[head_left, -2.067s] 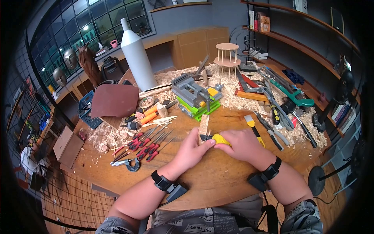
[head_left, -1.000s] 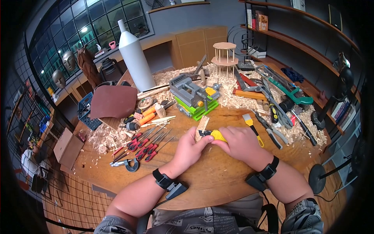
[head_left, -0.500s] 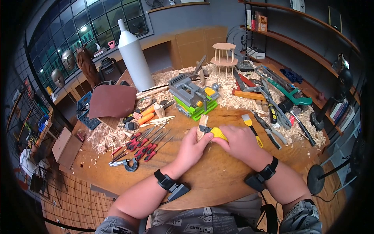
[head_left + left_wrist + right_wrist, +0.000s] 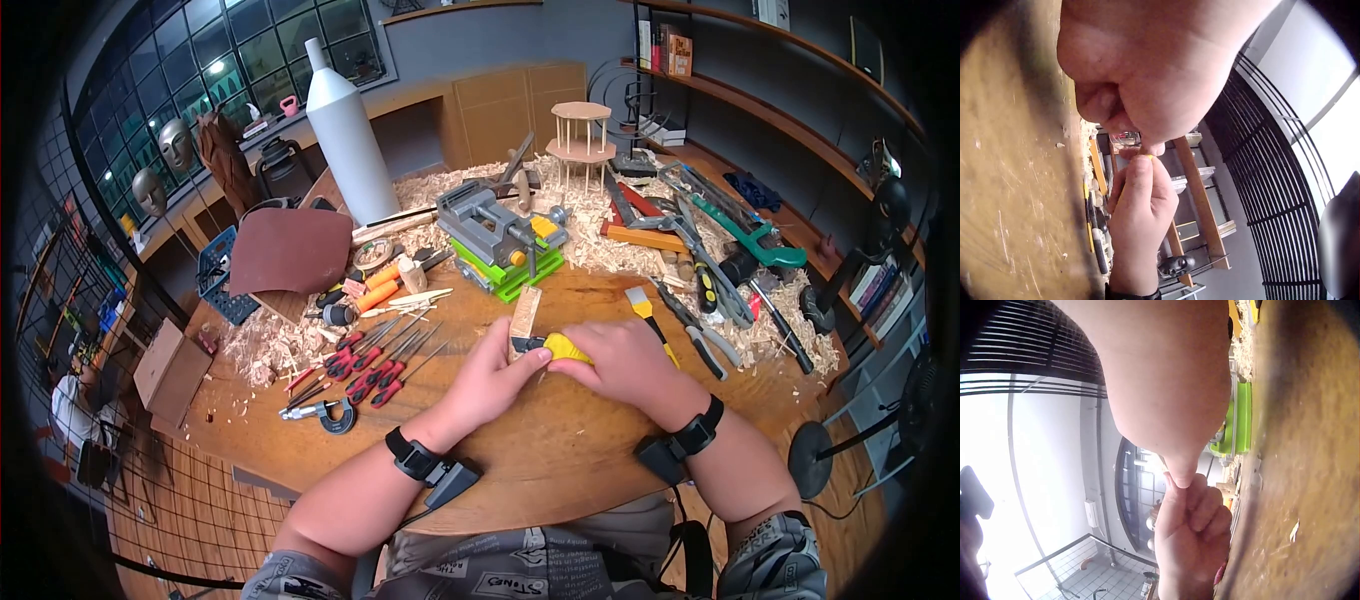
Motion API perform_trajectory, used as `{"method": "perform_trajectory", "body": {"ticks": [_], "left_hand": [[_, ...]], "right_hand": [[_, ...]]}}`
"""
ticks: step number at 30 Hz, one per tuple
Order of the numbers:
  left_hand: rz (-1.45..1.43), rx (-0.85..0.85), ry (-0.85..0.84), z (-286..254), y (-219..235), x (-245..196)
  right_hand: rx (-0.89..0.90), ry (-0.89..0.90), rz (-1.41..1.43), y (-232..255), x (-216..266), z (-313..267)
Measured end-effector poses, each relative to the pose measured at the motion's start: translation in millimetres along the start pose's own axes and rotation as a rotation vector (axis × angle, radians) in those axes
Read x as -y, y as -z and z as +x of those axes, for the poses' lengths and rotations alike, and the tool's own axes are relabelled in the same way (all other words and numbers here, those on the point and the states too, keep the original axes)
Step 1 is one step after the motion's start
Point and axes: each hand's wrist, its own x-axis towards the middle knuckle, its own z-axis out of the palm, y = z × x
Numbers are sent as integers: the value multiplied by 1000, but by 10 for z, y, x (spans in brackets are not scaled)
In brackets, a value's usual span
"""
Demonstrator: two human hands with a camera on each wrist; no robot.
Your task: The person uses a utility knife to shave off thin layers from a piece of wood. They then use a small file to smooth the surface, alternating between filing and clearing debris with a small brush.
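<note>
Over the wooden counter (image 4: 540, 470), I see a flat wood strip (image 4: 526, 310) pinched in the curled left hand (image 4: 487, 380). The right hand (image 4: 630, 365) is closed around a yellow-handled bladed tool (image 4: 567, 347), its blade lying across the strip. Beyond both hands stands a vise (image 4: 490, 225); to the left, a micrometer (image 4: 338, 418) lies beside red-handled files (image 4: 375, 383).

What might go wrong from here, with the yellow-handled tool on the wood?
A slip could nick the left hand, since the dark end of the yellow-handled tool lies across the wooden strip right beside it. The strip might also twist under pressure: it is held by hand, not clamped in the vise. And too hard a push from the right hand, which grips the handle, may gouge the wood.
</note>
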Motion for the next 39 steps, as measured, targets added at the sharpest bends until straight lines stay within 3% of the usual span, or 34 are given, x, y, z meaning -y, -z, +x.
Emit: {"method": "perform_trajectory", "body": {"ticks": [14, 23, 25, 32, 34, 39], "left_hand": [[83, -124, -92, 24, -53, 44], [132, -153, -70, 32, -51, 48], [103, -198, -3, 58, -69, 75], [83, -141, -83, 60, -35, 198], [274, -118, -67, 45, 16, 245], [144, -145, -76, 53, -10, 202]], "right_hand": [[-73, -11, -59, 70, 47, 15], [-54, -27, -92, 38, 75, 15], [-90, -88, -50, -4, 85, 17], [-9, -33, -18, 45, 13, 24], [-1, -39, -10, 22, 31, 15], [-37, -44, -25, -5, 45, 18]]}}
